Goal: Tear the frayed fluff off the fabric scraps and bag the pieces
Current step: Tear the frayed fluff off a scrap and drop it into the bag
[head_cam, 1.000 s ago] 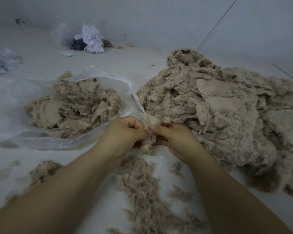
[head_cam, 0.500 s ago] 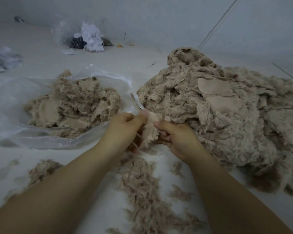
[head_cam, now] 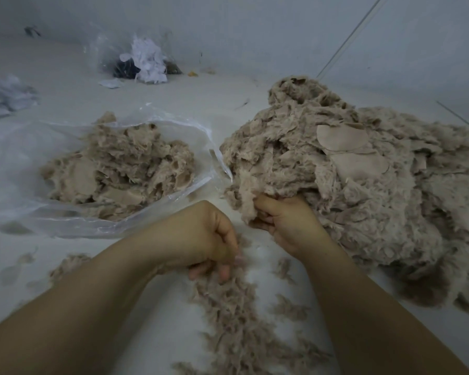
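- Two hands work low over the white table [head_cam: 65,85]: the left hand [head_cam: 206,239] is curled shut over the strip of loose fluff [head_cam: 228,315]; whether it grips any, I cannot tell.
- Half a second ago it pinched the scrap beside the right hand; it has since dropped away.
- Right hand [head_cam: 287,223] is clamped on a fuzzy beige scrap [head_cam: 247,190] at the big pile's [head_cam: 363,185] edge.
- Farther left, a clear bag [head_cam: 173,125] holds finished pieces.

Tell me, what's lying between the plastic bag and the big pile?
In the head view, almost nothing: a narrow strip of bare pale floor separates the bag from the pile. Nearer the hands, the bag's edge almost meets the pile.
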A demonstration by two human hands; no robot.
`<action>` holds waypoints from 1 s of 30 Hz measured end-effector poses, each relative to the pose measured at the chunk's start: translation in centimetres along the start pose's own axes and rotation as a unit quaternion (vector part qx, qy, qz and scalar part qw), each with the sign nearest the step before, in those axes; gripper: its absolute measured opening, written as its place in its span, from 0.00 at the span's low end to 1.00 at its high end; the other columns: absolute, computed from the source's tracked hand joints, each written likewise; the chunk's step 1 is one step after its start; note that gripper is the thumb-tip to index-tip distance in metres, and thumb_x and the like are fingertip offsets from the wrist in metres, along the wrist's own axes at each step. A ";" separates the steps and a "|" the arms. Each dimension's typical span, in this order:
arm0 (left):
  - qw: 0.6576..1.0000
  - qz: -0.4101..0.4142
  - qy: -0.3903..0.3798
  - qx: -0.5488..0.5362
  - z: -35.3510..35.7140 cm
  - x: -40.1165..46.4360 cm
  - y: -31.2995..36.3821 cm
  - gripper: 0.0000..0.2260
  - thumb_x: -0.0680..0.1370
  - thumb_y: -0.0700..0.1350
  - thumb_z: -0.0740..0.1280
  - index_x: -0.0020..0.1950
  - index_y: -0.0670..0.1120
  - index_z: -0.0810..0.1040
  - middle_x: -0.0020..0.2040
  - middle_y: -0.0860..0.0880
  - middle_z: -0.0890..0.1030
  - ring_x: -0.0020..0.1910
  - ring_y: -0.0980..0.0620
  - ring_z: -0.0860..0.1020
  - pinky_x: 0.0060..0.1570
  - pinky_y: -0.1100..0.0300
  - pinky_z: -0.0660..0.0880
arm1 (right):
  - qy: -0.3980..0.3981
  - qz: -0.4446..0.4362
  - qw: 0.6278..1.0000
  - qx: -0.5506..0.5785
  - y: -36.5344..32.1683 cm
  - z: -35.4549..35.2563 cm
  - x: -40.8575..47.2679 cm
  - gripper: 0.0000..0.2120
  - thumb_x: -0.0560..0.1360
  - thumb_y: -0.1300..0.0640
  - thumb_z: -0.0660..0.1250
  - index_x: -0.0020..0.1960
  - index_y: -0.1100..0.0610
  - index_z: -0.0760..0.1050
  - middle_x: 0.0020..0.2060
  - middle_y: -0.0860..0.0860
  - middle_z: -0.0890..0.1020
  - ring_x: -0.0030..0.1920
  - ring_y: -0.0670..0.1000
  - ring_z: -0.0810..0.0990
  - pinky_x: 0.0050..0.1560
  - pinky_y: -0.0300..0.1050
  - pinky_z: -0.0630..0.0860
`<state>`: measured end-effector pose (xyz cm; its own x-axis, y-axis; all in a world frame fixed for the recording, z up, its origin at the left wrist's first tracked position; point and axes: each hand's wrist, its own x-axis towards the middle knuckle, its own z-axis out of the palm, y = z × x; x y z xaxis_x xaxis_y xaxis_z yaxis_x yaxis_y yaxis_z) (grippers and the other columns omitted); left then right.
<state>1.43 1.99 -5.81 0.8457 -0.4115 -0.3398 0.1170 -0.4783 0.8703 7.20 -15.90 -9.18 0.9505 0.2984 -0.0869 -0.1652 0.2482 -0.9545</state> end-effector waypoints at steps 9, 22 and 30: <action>0.978 0.007 0.208 -0.013 0.8 1.6 1.3 0.22 0.73 0.58 0.73 0.28 0.43 0.76 0.22 0.46 0.73 0.18 0.53 0.65 0.21 0.67 0.62 | -0.036 0.003 0.998 -0.052 0.1 -0.3 0.0 0.19 0.74 0.66 0.69 0.26 0.54 0.78 0.22 0.49 0.76 0.23 0.42 0.73 0.28 0.32 0.71; 0.934 0.080 0.282 -0.203 0.1 4.8 2.1 0.07 0.78 0.41 0.71 0.41 0.42 0.79 0.30 0.45 0.79 0.24 0.50 0.74 0.22 0.62 0.68 | -0.014 0.038 0.999 0.012 -0.2 -0.4 0.1 0.17 0.76 0.64 0.61 0.31 0.58 0.78 0.23 0.50 0.65 0.23 0.45 0.64 0.35 0.42 0.78; 0.946 0.101 0.263 -0.163 1.8 7.7 4.9 0.10 0.74 0.42 0.75 0.41 0.38 0.79 0.27 0.45 0.79 0.22 0.46 0.77 0.23 0.60 0.75 | -0.028 0.037 0.998 0.044 -0.3 -0.6 0.1 0.22 0.78 0.63 0.56 0.29 0.55 0.77 0.22 0.47 0.68 0.22 0.43 0.68 0.32 0.41 0.77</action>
<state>7.53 -4.92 -4.85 0.9999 0.0144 -0.0053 0.0072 -0.1311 0.9913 7.49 -16.50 -9.12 0.9189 0.3698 -0.1377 -0.2593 0.3030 -0.9170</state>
